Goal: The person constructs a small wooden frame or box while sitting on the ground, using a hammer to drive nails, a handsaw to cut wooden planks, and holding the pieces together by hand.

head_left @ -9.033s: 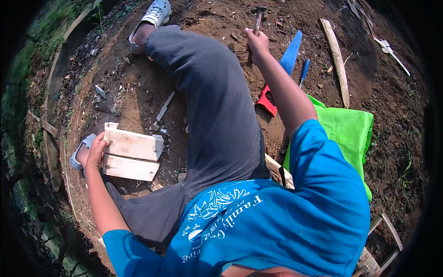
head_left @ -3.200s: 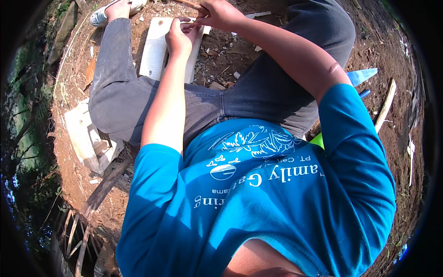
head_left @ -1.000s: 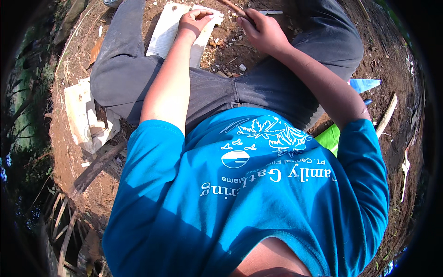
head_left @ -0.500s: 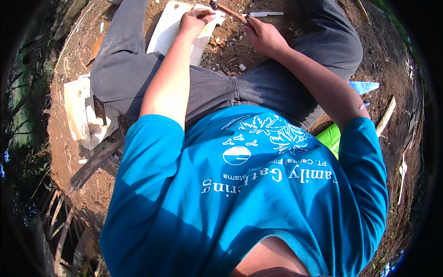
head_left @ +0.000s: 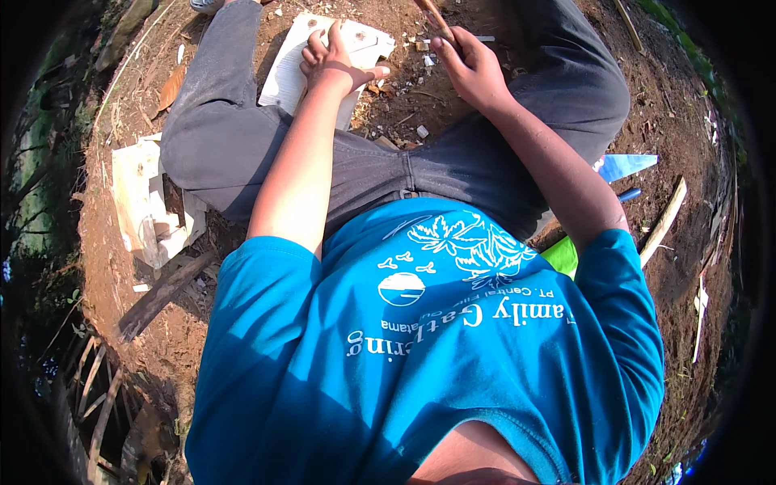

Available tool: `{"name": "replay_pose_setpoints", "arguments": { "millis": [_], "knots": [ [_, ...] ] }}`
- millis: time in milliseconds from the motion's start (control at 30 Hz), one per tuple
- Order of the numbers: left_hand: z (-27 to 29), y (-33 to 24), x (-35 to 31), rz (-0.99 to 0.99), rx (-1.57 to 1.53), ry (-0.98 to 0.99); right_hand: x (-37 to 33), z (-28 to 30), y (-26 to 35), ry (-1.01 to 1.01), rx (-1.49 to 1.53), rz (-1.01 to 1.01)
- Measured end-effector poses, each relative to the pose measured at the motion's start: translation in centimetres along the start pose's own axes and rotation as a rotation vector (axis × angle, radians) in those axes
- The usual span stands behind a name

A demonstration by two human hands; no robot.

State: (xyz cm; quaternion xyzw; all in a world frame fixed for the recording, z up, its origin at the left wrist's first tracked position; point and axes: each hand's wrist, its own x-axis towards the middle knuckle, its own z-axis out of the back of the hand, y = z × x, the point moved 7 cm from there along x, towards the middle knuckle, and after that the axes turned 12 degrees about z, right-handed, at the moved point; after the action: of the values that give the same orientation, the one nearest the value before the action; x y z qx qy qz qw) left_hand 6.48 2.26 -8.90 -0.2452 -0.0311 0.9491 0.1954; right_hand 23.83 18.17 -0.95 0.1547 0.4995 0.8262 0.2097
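Between my legs lies a pale wooden board (head_left: 283, 74) with a few dark round spots near its far end. My left hand (head_left: 330, 69) is open over it, fingers spread and thumb stretched to the right; whether it presses on the wood I cannot tell. To the right, my right hand (head_left: 475, 71) is closed round the wooden handle of a hammer (head_left: 437, 19). The handle slants up and left, and the hammer's head is cut off by the top edge of the picture.
Pale wood offcuts (head_left: 136, 194) stand by my left knee, with a dark stick (head_left: 166, 295) below them. At my right lie a blue pointed sheet (head_left: 629, 166), a bright green item (head_left: 561, 257) and a wood strip (head_left: 666, 217). Chips litter the soil.
My left hand has gone from closed fingertips at the board's far end to spread fingers over the board. My right hand has raised the hammer, taking its head out of view.
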Motion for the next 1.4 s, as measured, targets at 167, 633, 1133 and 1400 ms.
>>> {"name": "replay_pose_setpoints", "arguments": {
  "millis": [167, 633, 1133, 1400],
  "knots": [
    [0.5, 1.3, -2.4, 0.107, 0.339, -0.019, 1.5, -1.4, -1.9, -0.093, 0.24, -0.125],
    [0.2, 3.3, -2.9, 0.167, 0.33, 0.023, 1.8, -1.9, -2.1, -0.094, 0.425, -0.285],
    [2.5, 0.0, 8.8, -0.338, 0.355, -0.115, 2.7, 0.3, 0.7, -0.29, 0.168, -0.058],
    [-0.7, 0.6, 8.7, -0.369, 0.297, -0.358, 2.3, -1.8, -0.1, -0.025, -0.1, -0.262]
  ]
}}
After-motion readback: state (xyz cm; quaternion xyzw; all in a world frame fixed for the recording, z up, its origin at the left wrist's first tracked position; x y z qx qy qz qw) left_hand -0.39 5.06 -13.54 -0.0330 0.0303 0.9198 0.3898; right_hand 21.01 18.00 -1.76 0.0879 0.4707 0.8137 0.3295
